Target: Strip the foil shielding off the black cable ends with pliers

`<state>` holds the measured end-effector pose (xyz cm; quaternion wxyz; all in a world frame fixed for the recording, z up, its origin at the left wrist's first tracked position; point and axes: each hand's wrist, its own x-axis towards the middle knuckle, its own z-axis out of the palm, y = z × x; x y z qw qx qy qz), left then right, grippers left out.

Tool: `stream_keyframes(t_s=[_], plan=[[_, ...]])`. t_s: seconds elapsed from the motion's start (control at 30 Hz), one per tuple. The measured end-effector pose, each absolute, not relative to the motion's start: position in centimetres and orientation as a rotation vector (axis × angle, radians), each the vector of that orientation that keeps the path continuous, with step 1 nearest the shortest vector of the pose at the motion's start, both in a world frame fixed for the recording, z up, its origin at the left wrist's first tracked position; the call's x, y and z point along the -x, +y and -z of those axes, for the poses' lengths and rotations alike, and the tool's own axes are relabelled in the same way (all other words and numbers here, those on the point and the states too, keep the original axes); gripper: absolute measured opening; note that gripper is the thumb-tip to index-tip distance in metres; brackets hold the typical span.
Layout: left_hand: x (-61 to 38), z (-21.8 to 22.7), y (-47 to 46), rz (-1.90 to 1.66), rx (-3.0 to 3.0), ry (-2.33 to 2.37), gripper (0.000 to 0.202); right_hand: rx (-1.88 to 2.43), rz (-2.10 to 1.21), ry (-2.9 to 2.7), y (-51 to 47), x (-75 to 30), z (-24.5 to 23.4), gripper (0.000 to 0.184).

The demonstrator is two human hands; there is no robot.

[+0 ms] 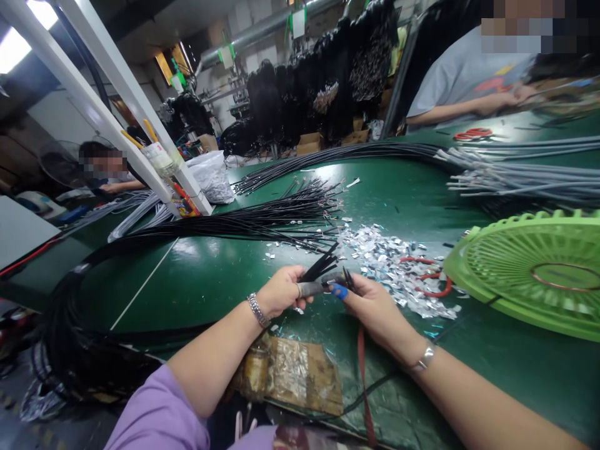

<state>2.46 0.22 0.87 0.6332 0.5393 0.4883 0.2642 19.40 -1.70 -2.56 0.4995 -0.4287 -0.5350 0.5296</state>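
My left hand [284,290], with a metal watch band at the wrist, is closed around several short black cable ends [321,262] that point up and to the right. A grey wrapping [310,289] shows at its fingers. Close beside it, my right hand [377,309] has blue wrapping [338,291] on the thumb and pinches dark cable ends [347,279]. The fingertips of both hands nearly meet. Behind them lies a long bundle of black cables [244,222] with stripped ends. Foil scraps [389,262] are scattered beside the hands.
A green fan [525,275] stands at the right, near red-handled scissors [435,278]. Grey cables [515,178] lie behind it. A taped cardboard piece [304,375] is at the table's front edge. White posts [126,106] rise at the left. Two other people sit across the table.
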Motion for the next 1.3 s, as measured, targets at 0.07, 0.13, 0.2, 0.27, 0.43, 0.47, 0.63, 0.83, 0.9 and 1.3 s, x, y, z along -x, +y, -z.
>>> stream_keyframes(t_s=[0.07,0.13,0.2,0.27,0.43,0.47,0.63,0.83,0.9,1.3], plan=[[-2.3,-0.9,0.3,-0.589,-1.232,1.113,0.039,1.031,-1.328,-1.272,-1.8,-19.5,2.7,0.035],[-2.2,-0.9,0.4,-0.572,-1.226,1.104,0.04,1.008,-1.419,-1.239,-1.7,-19.5,2.8,0.037],[-2.1,-0.8,0.6,-0.551,-1.217,1.086,0.041,0.962,-1.538,-1.191,-1.6,-19.6,2.9,0.038],[-2.1,-0.7,0.7,-0.522,-1.221,1.06,0.043,0.912,-1.653,-1.152,-1.5,-19.8,2.9,0.039],[-2.0,-0.7,0.5,-0.475,-1.362,0.99,0.04,0.912,-1.854,-1.139,-1.2,-20.2,2.7,0.035],[-2.0,-0.7,0.5,-0.483,-1.402,0.984,0.038,0.926,-1.869,-1.138,-1.2,-20.3,2.7,0.034],[-1.9,-0.9,0.5,-0.639,-1.541,1.037,0.027,0.997,-1.787,-1.079,-0.8,-20.6,2.6,0.029],[-1.8,-0.8,0.6,-0.665,-1.654,1.163,0.023,1.065,-1.61,-1.19,-0.8,-21.3,2.1,0.039],[-1.8,-0.7,0.6,-0.648,-1.672,1.179,0.022,1.108,-1.525,-1.256,-1.0,-21.2,1.9,0.04],[-1.8,-0.5,0.6,-0.513,-1.842,1.198,0.016,1.169,-1.303,-1.41,-0.8,-21.0,3.3,0.037]])
